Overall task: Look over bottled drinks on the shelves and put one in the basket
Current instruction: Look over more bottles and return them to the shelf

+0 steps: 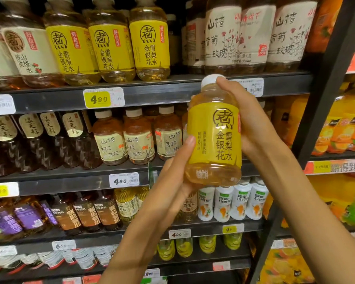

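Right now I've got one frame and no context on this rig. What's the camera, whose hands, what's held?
There is no robot here. A person wears a wide-angle camera on the head, which looks forward and down, so the one picture shows their own two bare arms reaching in from below. They stand before store shelves stocked with bottled drinks and price tags. Both hands hold one yellow-label bottle upright, label toward the camera. The left hand supports it from the lower left, thumb on the label. The right hand wraps the far side, with a fingertip near the white cap. Three matching bottles stand on the upper shelf. No basket is in view.
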Motion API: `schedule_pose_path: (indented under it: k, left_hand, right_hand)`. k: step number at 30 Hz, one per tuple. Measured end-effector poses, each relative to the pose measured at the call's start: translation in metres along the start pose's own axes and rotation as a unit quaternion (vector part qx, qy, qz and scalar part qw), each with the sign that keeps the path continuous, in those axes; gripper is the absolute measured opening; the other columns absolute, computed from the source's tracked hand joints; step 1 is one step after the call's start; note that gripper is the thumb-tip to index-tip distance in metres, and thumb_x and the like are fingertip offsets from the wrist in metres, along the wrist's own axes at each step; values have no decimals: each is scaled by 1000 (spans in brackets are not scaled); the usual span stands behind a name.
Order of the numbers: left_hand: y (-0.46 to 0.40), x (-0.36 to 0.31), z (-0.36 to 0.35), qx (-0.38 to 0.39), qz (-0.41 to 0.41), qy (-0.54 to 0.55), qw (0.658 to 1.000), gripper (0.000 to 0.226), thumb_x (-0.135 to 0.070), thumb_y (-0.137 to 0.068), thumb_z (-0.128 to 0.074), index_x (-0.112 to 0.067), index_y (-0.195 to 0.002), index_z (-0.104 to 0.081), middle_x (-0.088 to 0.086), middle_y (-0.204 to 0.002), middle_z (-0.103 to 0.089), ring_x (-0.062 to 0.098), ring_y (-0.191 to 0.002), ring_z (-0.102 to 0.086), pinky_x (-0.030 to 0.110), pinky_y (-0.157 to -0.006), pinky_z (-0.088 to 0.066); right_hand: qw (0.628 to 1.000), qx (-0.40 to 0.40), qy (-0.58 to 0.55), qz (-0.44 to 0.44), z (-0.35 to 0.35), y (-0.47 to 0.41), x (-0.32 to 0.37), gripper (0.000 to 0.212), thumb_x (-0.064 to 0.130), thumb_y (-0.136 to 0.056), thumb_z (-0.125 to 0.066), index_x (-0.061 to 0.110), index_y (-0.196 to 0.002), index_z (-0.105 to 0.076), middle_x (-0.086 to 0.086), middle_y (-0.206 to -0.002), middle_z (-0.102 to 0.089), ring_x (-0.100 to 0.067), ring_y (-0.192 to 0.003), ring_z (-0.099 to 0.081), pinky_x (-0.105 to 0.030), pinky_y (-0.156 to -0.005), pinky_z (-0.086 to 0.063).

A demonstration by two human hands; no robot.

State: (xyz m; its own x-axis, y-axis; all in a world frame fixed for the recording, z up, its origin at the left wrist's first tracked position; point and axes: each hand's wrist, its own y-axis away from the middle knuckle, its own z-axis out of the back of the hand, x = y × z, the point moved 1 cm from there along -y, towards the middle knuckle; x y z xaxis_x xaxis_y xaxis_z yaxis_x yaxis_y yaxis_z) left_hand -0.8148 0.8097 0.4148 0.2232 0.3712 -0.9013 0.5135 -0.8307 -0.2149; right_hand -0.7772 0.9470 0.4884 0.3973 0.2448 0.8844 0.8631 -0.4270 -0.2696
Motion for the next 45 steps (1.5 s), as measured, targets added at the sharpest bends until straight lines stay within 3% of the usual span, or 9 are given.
schedule_pose_path:
  k: [6,13,21,26,30,33,38,42,45]
  left_hand:
    - [1,2,-4,-7,24,-88,996,59,-54,-79,-65,-22,-127,-55,1,-118,-70,17,-110,-66,32,-92,-54]
    - [6,-3,-15,87,110,246,959,72,-48,-74,-73,0,-126,-59,29,-121,-62,44,-106,-63,51,-85,-55]
    - [20,-22,-24,123,138,367,912,59,-36,-83,-68,10,-119,-62,34,-130,-54,49,-121,-51,57,-101,-41]
    - [20,-21,-25,99,163,383,904,60,-32,-78,-74,12,-117,-61,36,-128,-54,51,-117,-53,59,-98,-42]
    - [16,-13,-28,77,166,402,897,75,-22,-63,-86,13,-123,-57,36,-130,-52,55,-111,-56,65,-92,-44]
    - [6,-7,-20,41,128,349,928,80,-32,-67,-79,0,-134,-49,33,-129,-55,50,-112,-58,63,-90,-48]
    - [0,2,-2,1,29,67,997,84,-44,-56,-88,-12,-126,-53,12,-122,-67,29,-113,-64,44,-91,-54]
    - [-4,3,3,-17,-65,-78,995,71,-44,-54,-89,-22,-116,-62,4,-113,-72,19,-104,-69,24,-80,-55]
    - [-11,6,7,-40,-119,-112,986,60,-29,-62,-82,-25,-117,-60,1,-111,-73,18,-104,-69,22,-80,-54]
  right_hand:
    - [995,31,91,15,1,0,6,20,31,-93,-58,12,-97,-66,-3,-82,-71,-16,-77,-68,-30,-72,-57]
    - [994,65,-18,-85,4,1,-8,35,41,-91,-56,9,-102,-61,-11,-89,-65,-24,-89,-63,-38,-86,-52]
    - [985,83,-61,-135,11,5,-22,57,36,-100,-43,19,-52,-68,4,-54,-64,-8,-51,-63,-19,-53,-52]
    - [984,72,-46,-154,14,2,-26,56,37,-99,-44,18,-53,-69,2,-55,-64,-9,-51,-64,-20,-53,-52]
    - [992,46,-39,-115,12,-4,-18,25,36,-95,-55,14,-84,-59,-2,-68,-63,-15,-64,-63,-27,-62,-54]
    - [998,33,17,-42,12,-7,-9,22,34,-93,-59,13,-98,-60,-6,-84,-64,-19,-81,-62,-36,-77,-52]
    - [975,54,153,152,9,2,11,32,31,-87,-60,23,-117,-59,-3,-103,-67,-14,-94,-65,-28,-81,-53]
    - [954,72,192,218,5,9,13,45,29,-86,-62,22,-128,-48,-5,-119,-63,-16,-110,-62,-28,-89,-51]
    - [937,82,245,235,7,15,10,81,55,-74,-70,15,-136,-38,-3,-128,-57,-12,-118,-58,-25,-94,-48]
